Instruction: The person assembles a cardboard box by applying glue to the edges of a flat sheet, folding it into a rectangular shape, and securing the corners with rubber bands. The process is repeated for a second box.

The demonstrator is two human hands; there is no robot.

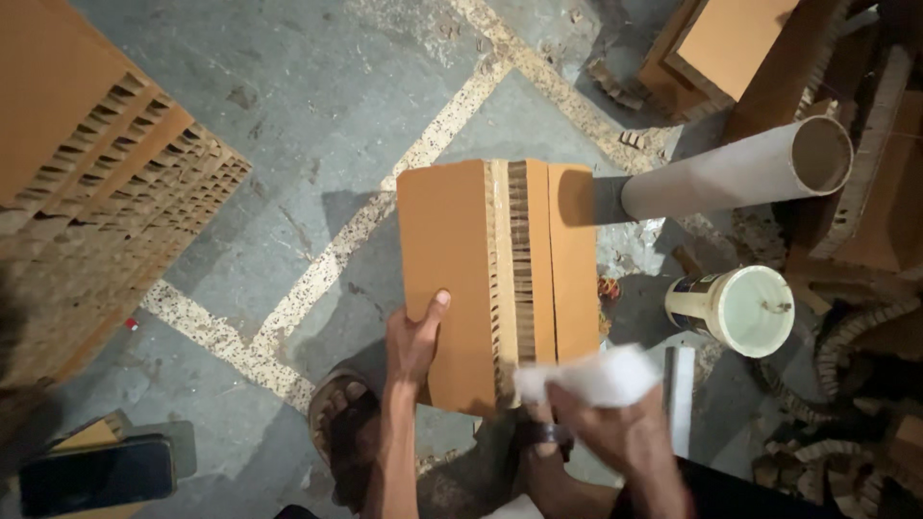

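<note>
My left hand [415,336] grips the near left edge of a brown honeycomb cardboard block [452,259], thumb lying on its flat top face. The block is folded open, showing a strip of honeycomb cells [520,259] between two brown panels. My right hand [615,428] is closed on a crumpled white cloth [591,375], which rests against the near end of the honeycomb strip. A sandalled foot [341,423] sits on the floor just below the block.
A stack of honeycomb cardboard boards [96,183] fills the left. A long cardboard tube [731,173] lies at upper right, with a white bucket [740,308] below it. A dark phone [96,474] lies at lower left. Cardboard scraps [856,384] crowd the right.
</note>
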